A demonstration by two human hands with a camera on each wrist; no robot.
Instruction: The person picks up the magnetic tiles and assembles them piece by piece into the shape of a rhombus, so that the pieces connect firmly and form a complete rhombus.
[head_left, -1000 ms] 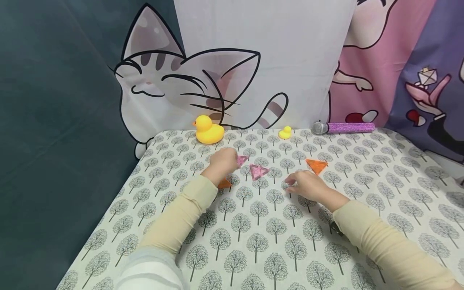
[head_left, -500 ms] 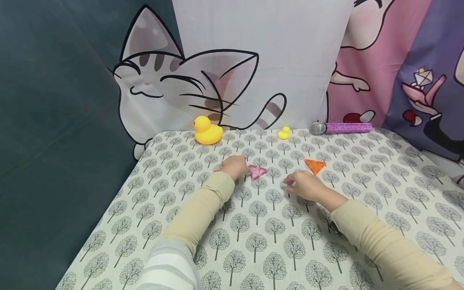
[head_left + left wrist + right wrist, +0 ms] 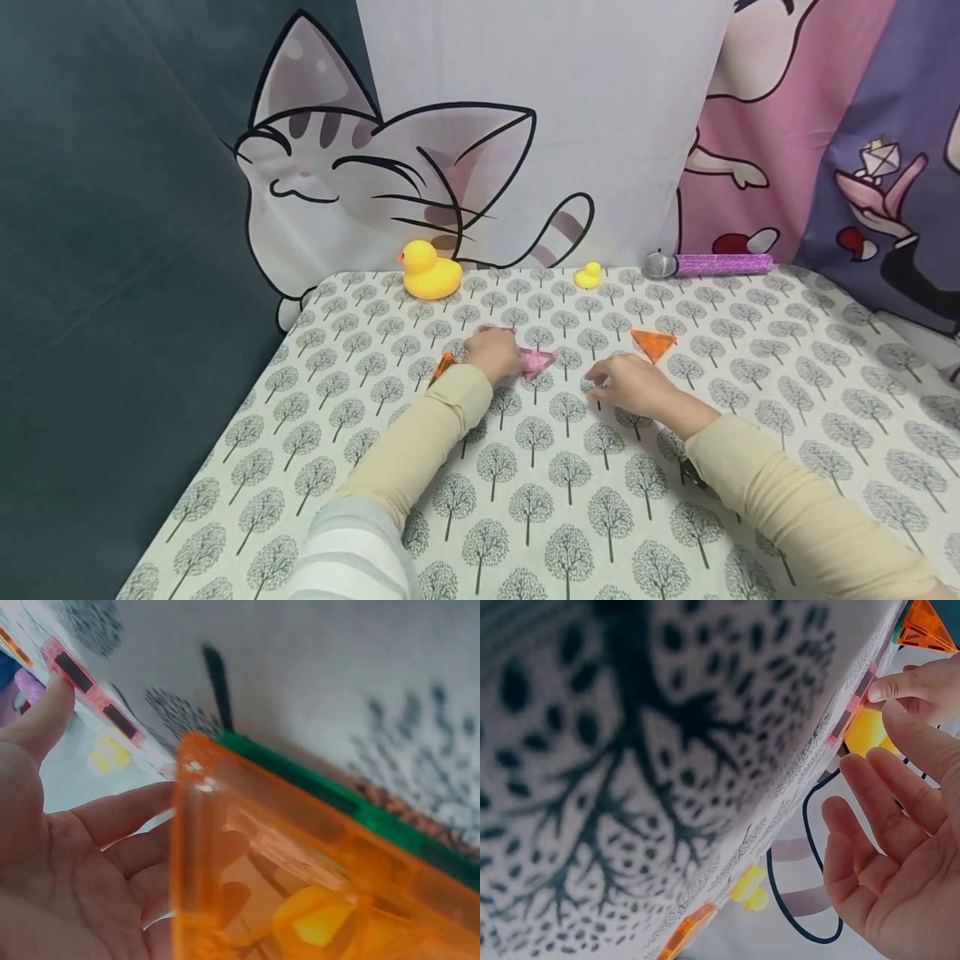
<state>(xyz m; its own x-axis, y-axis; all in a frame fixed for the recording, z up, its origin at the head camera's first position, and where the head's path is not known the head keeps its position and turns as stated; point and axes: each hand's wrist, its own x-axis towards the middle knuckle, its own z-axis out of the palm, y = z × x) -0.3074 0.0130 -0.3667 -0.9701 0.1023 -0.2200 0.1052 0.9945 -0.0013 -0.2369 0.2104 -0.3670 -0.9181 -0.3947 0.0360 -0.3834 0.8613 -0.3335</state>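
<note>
My left hand [image 3: 493, 357] reaches over the middle of the table. Its thumb touches the edge of a pink triangular magnetic tile [image 3: 538, 361]; the other fingers extend loosely, partly behind orange plastic in the left wrist view. A second pink tile [image 3: 498, 330] shows just beyond that hand. Left of the wrist stands an orange triangular tile [image 3: 444, 365], raised up, with a green tile edge [image 3: 300, 784] along its base. My right hand [image 3: 633, 383] hovers near the cloth with relaxed fingers and holds nothing. Behind it lies another orange triangle [image 3: 654, 343].
Along the back edge sit a large yellow duck [image 3: 431, 275], a small yellow duck [image 3: 588, 276] and a purple glitter microphone [image 3: 712, 265]. A tree-patterned cloth [image 3: 525, 500] covers the table. Printed curtains [image 3: 630, 125] hang right behind it.
My left hand has moved right and nearer, from beside the farther pink tile to the nearer one, which has shifted slightly. The left orange tile now shows left of the wrist. My right hand stays put.
</note>
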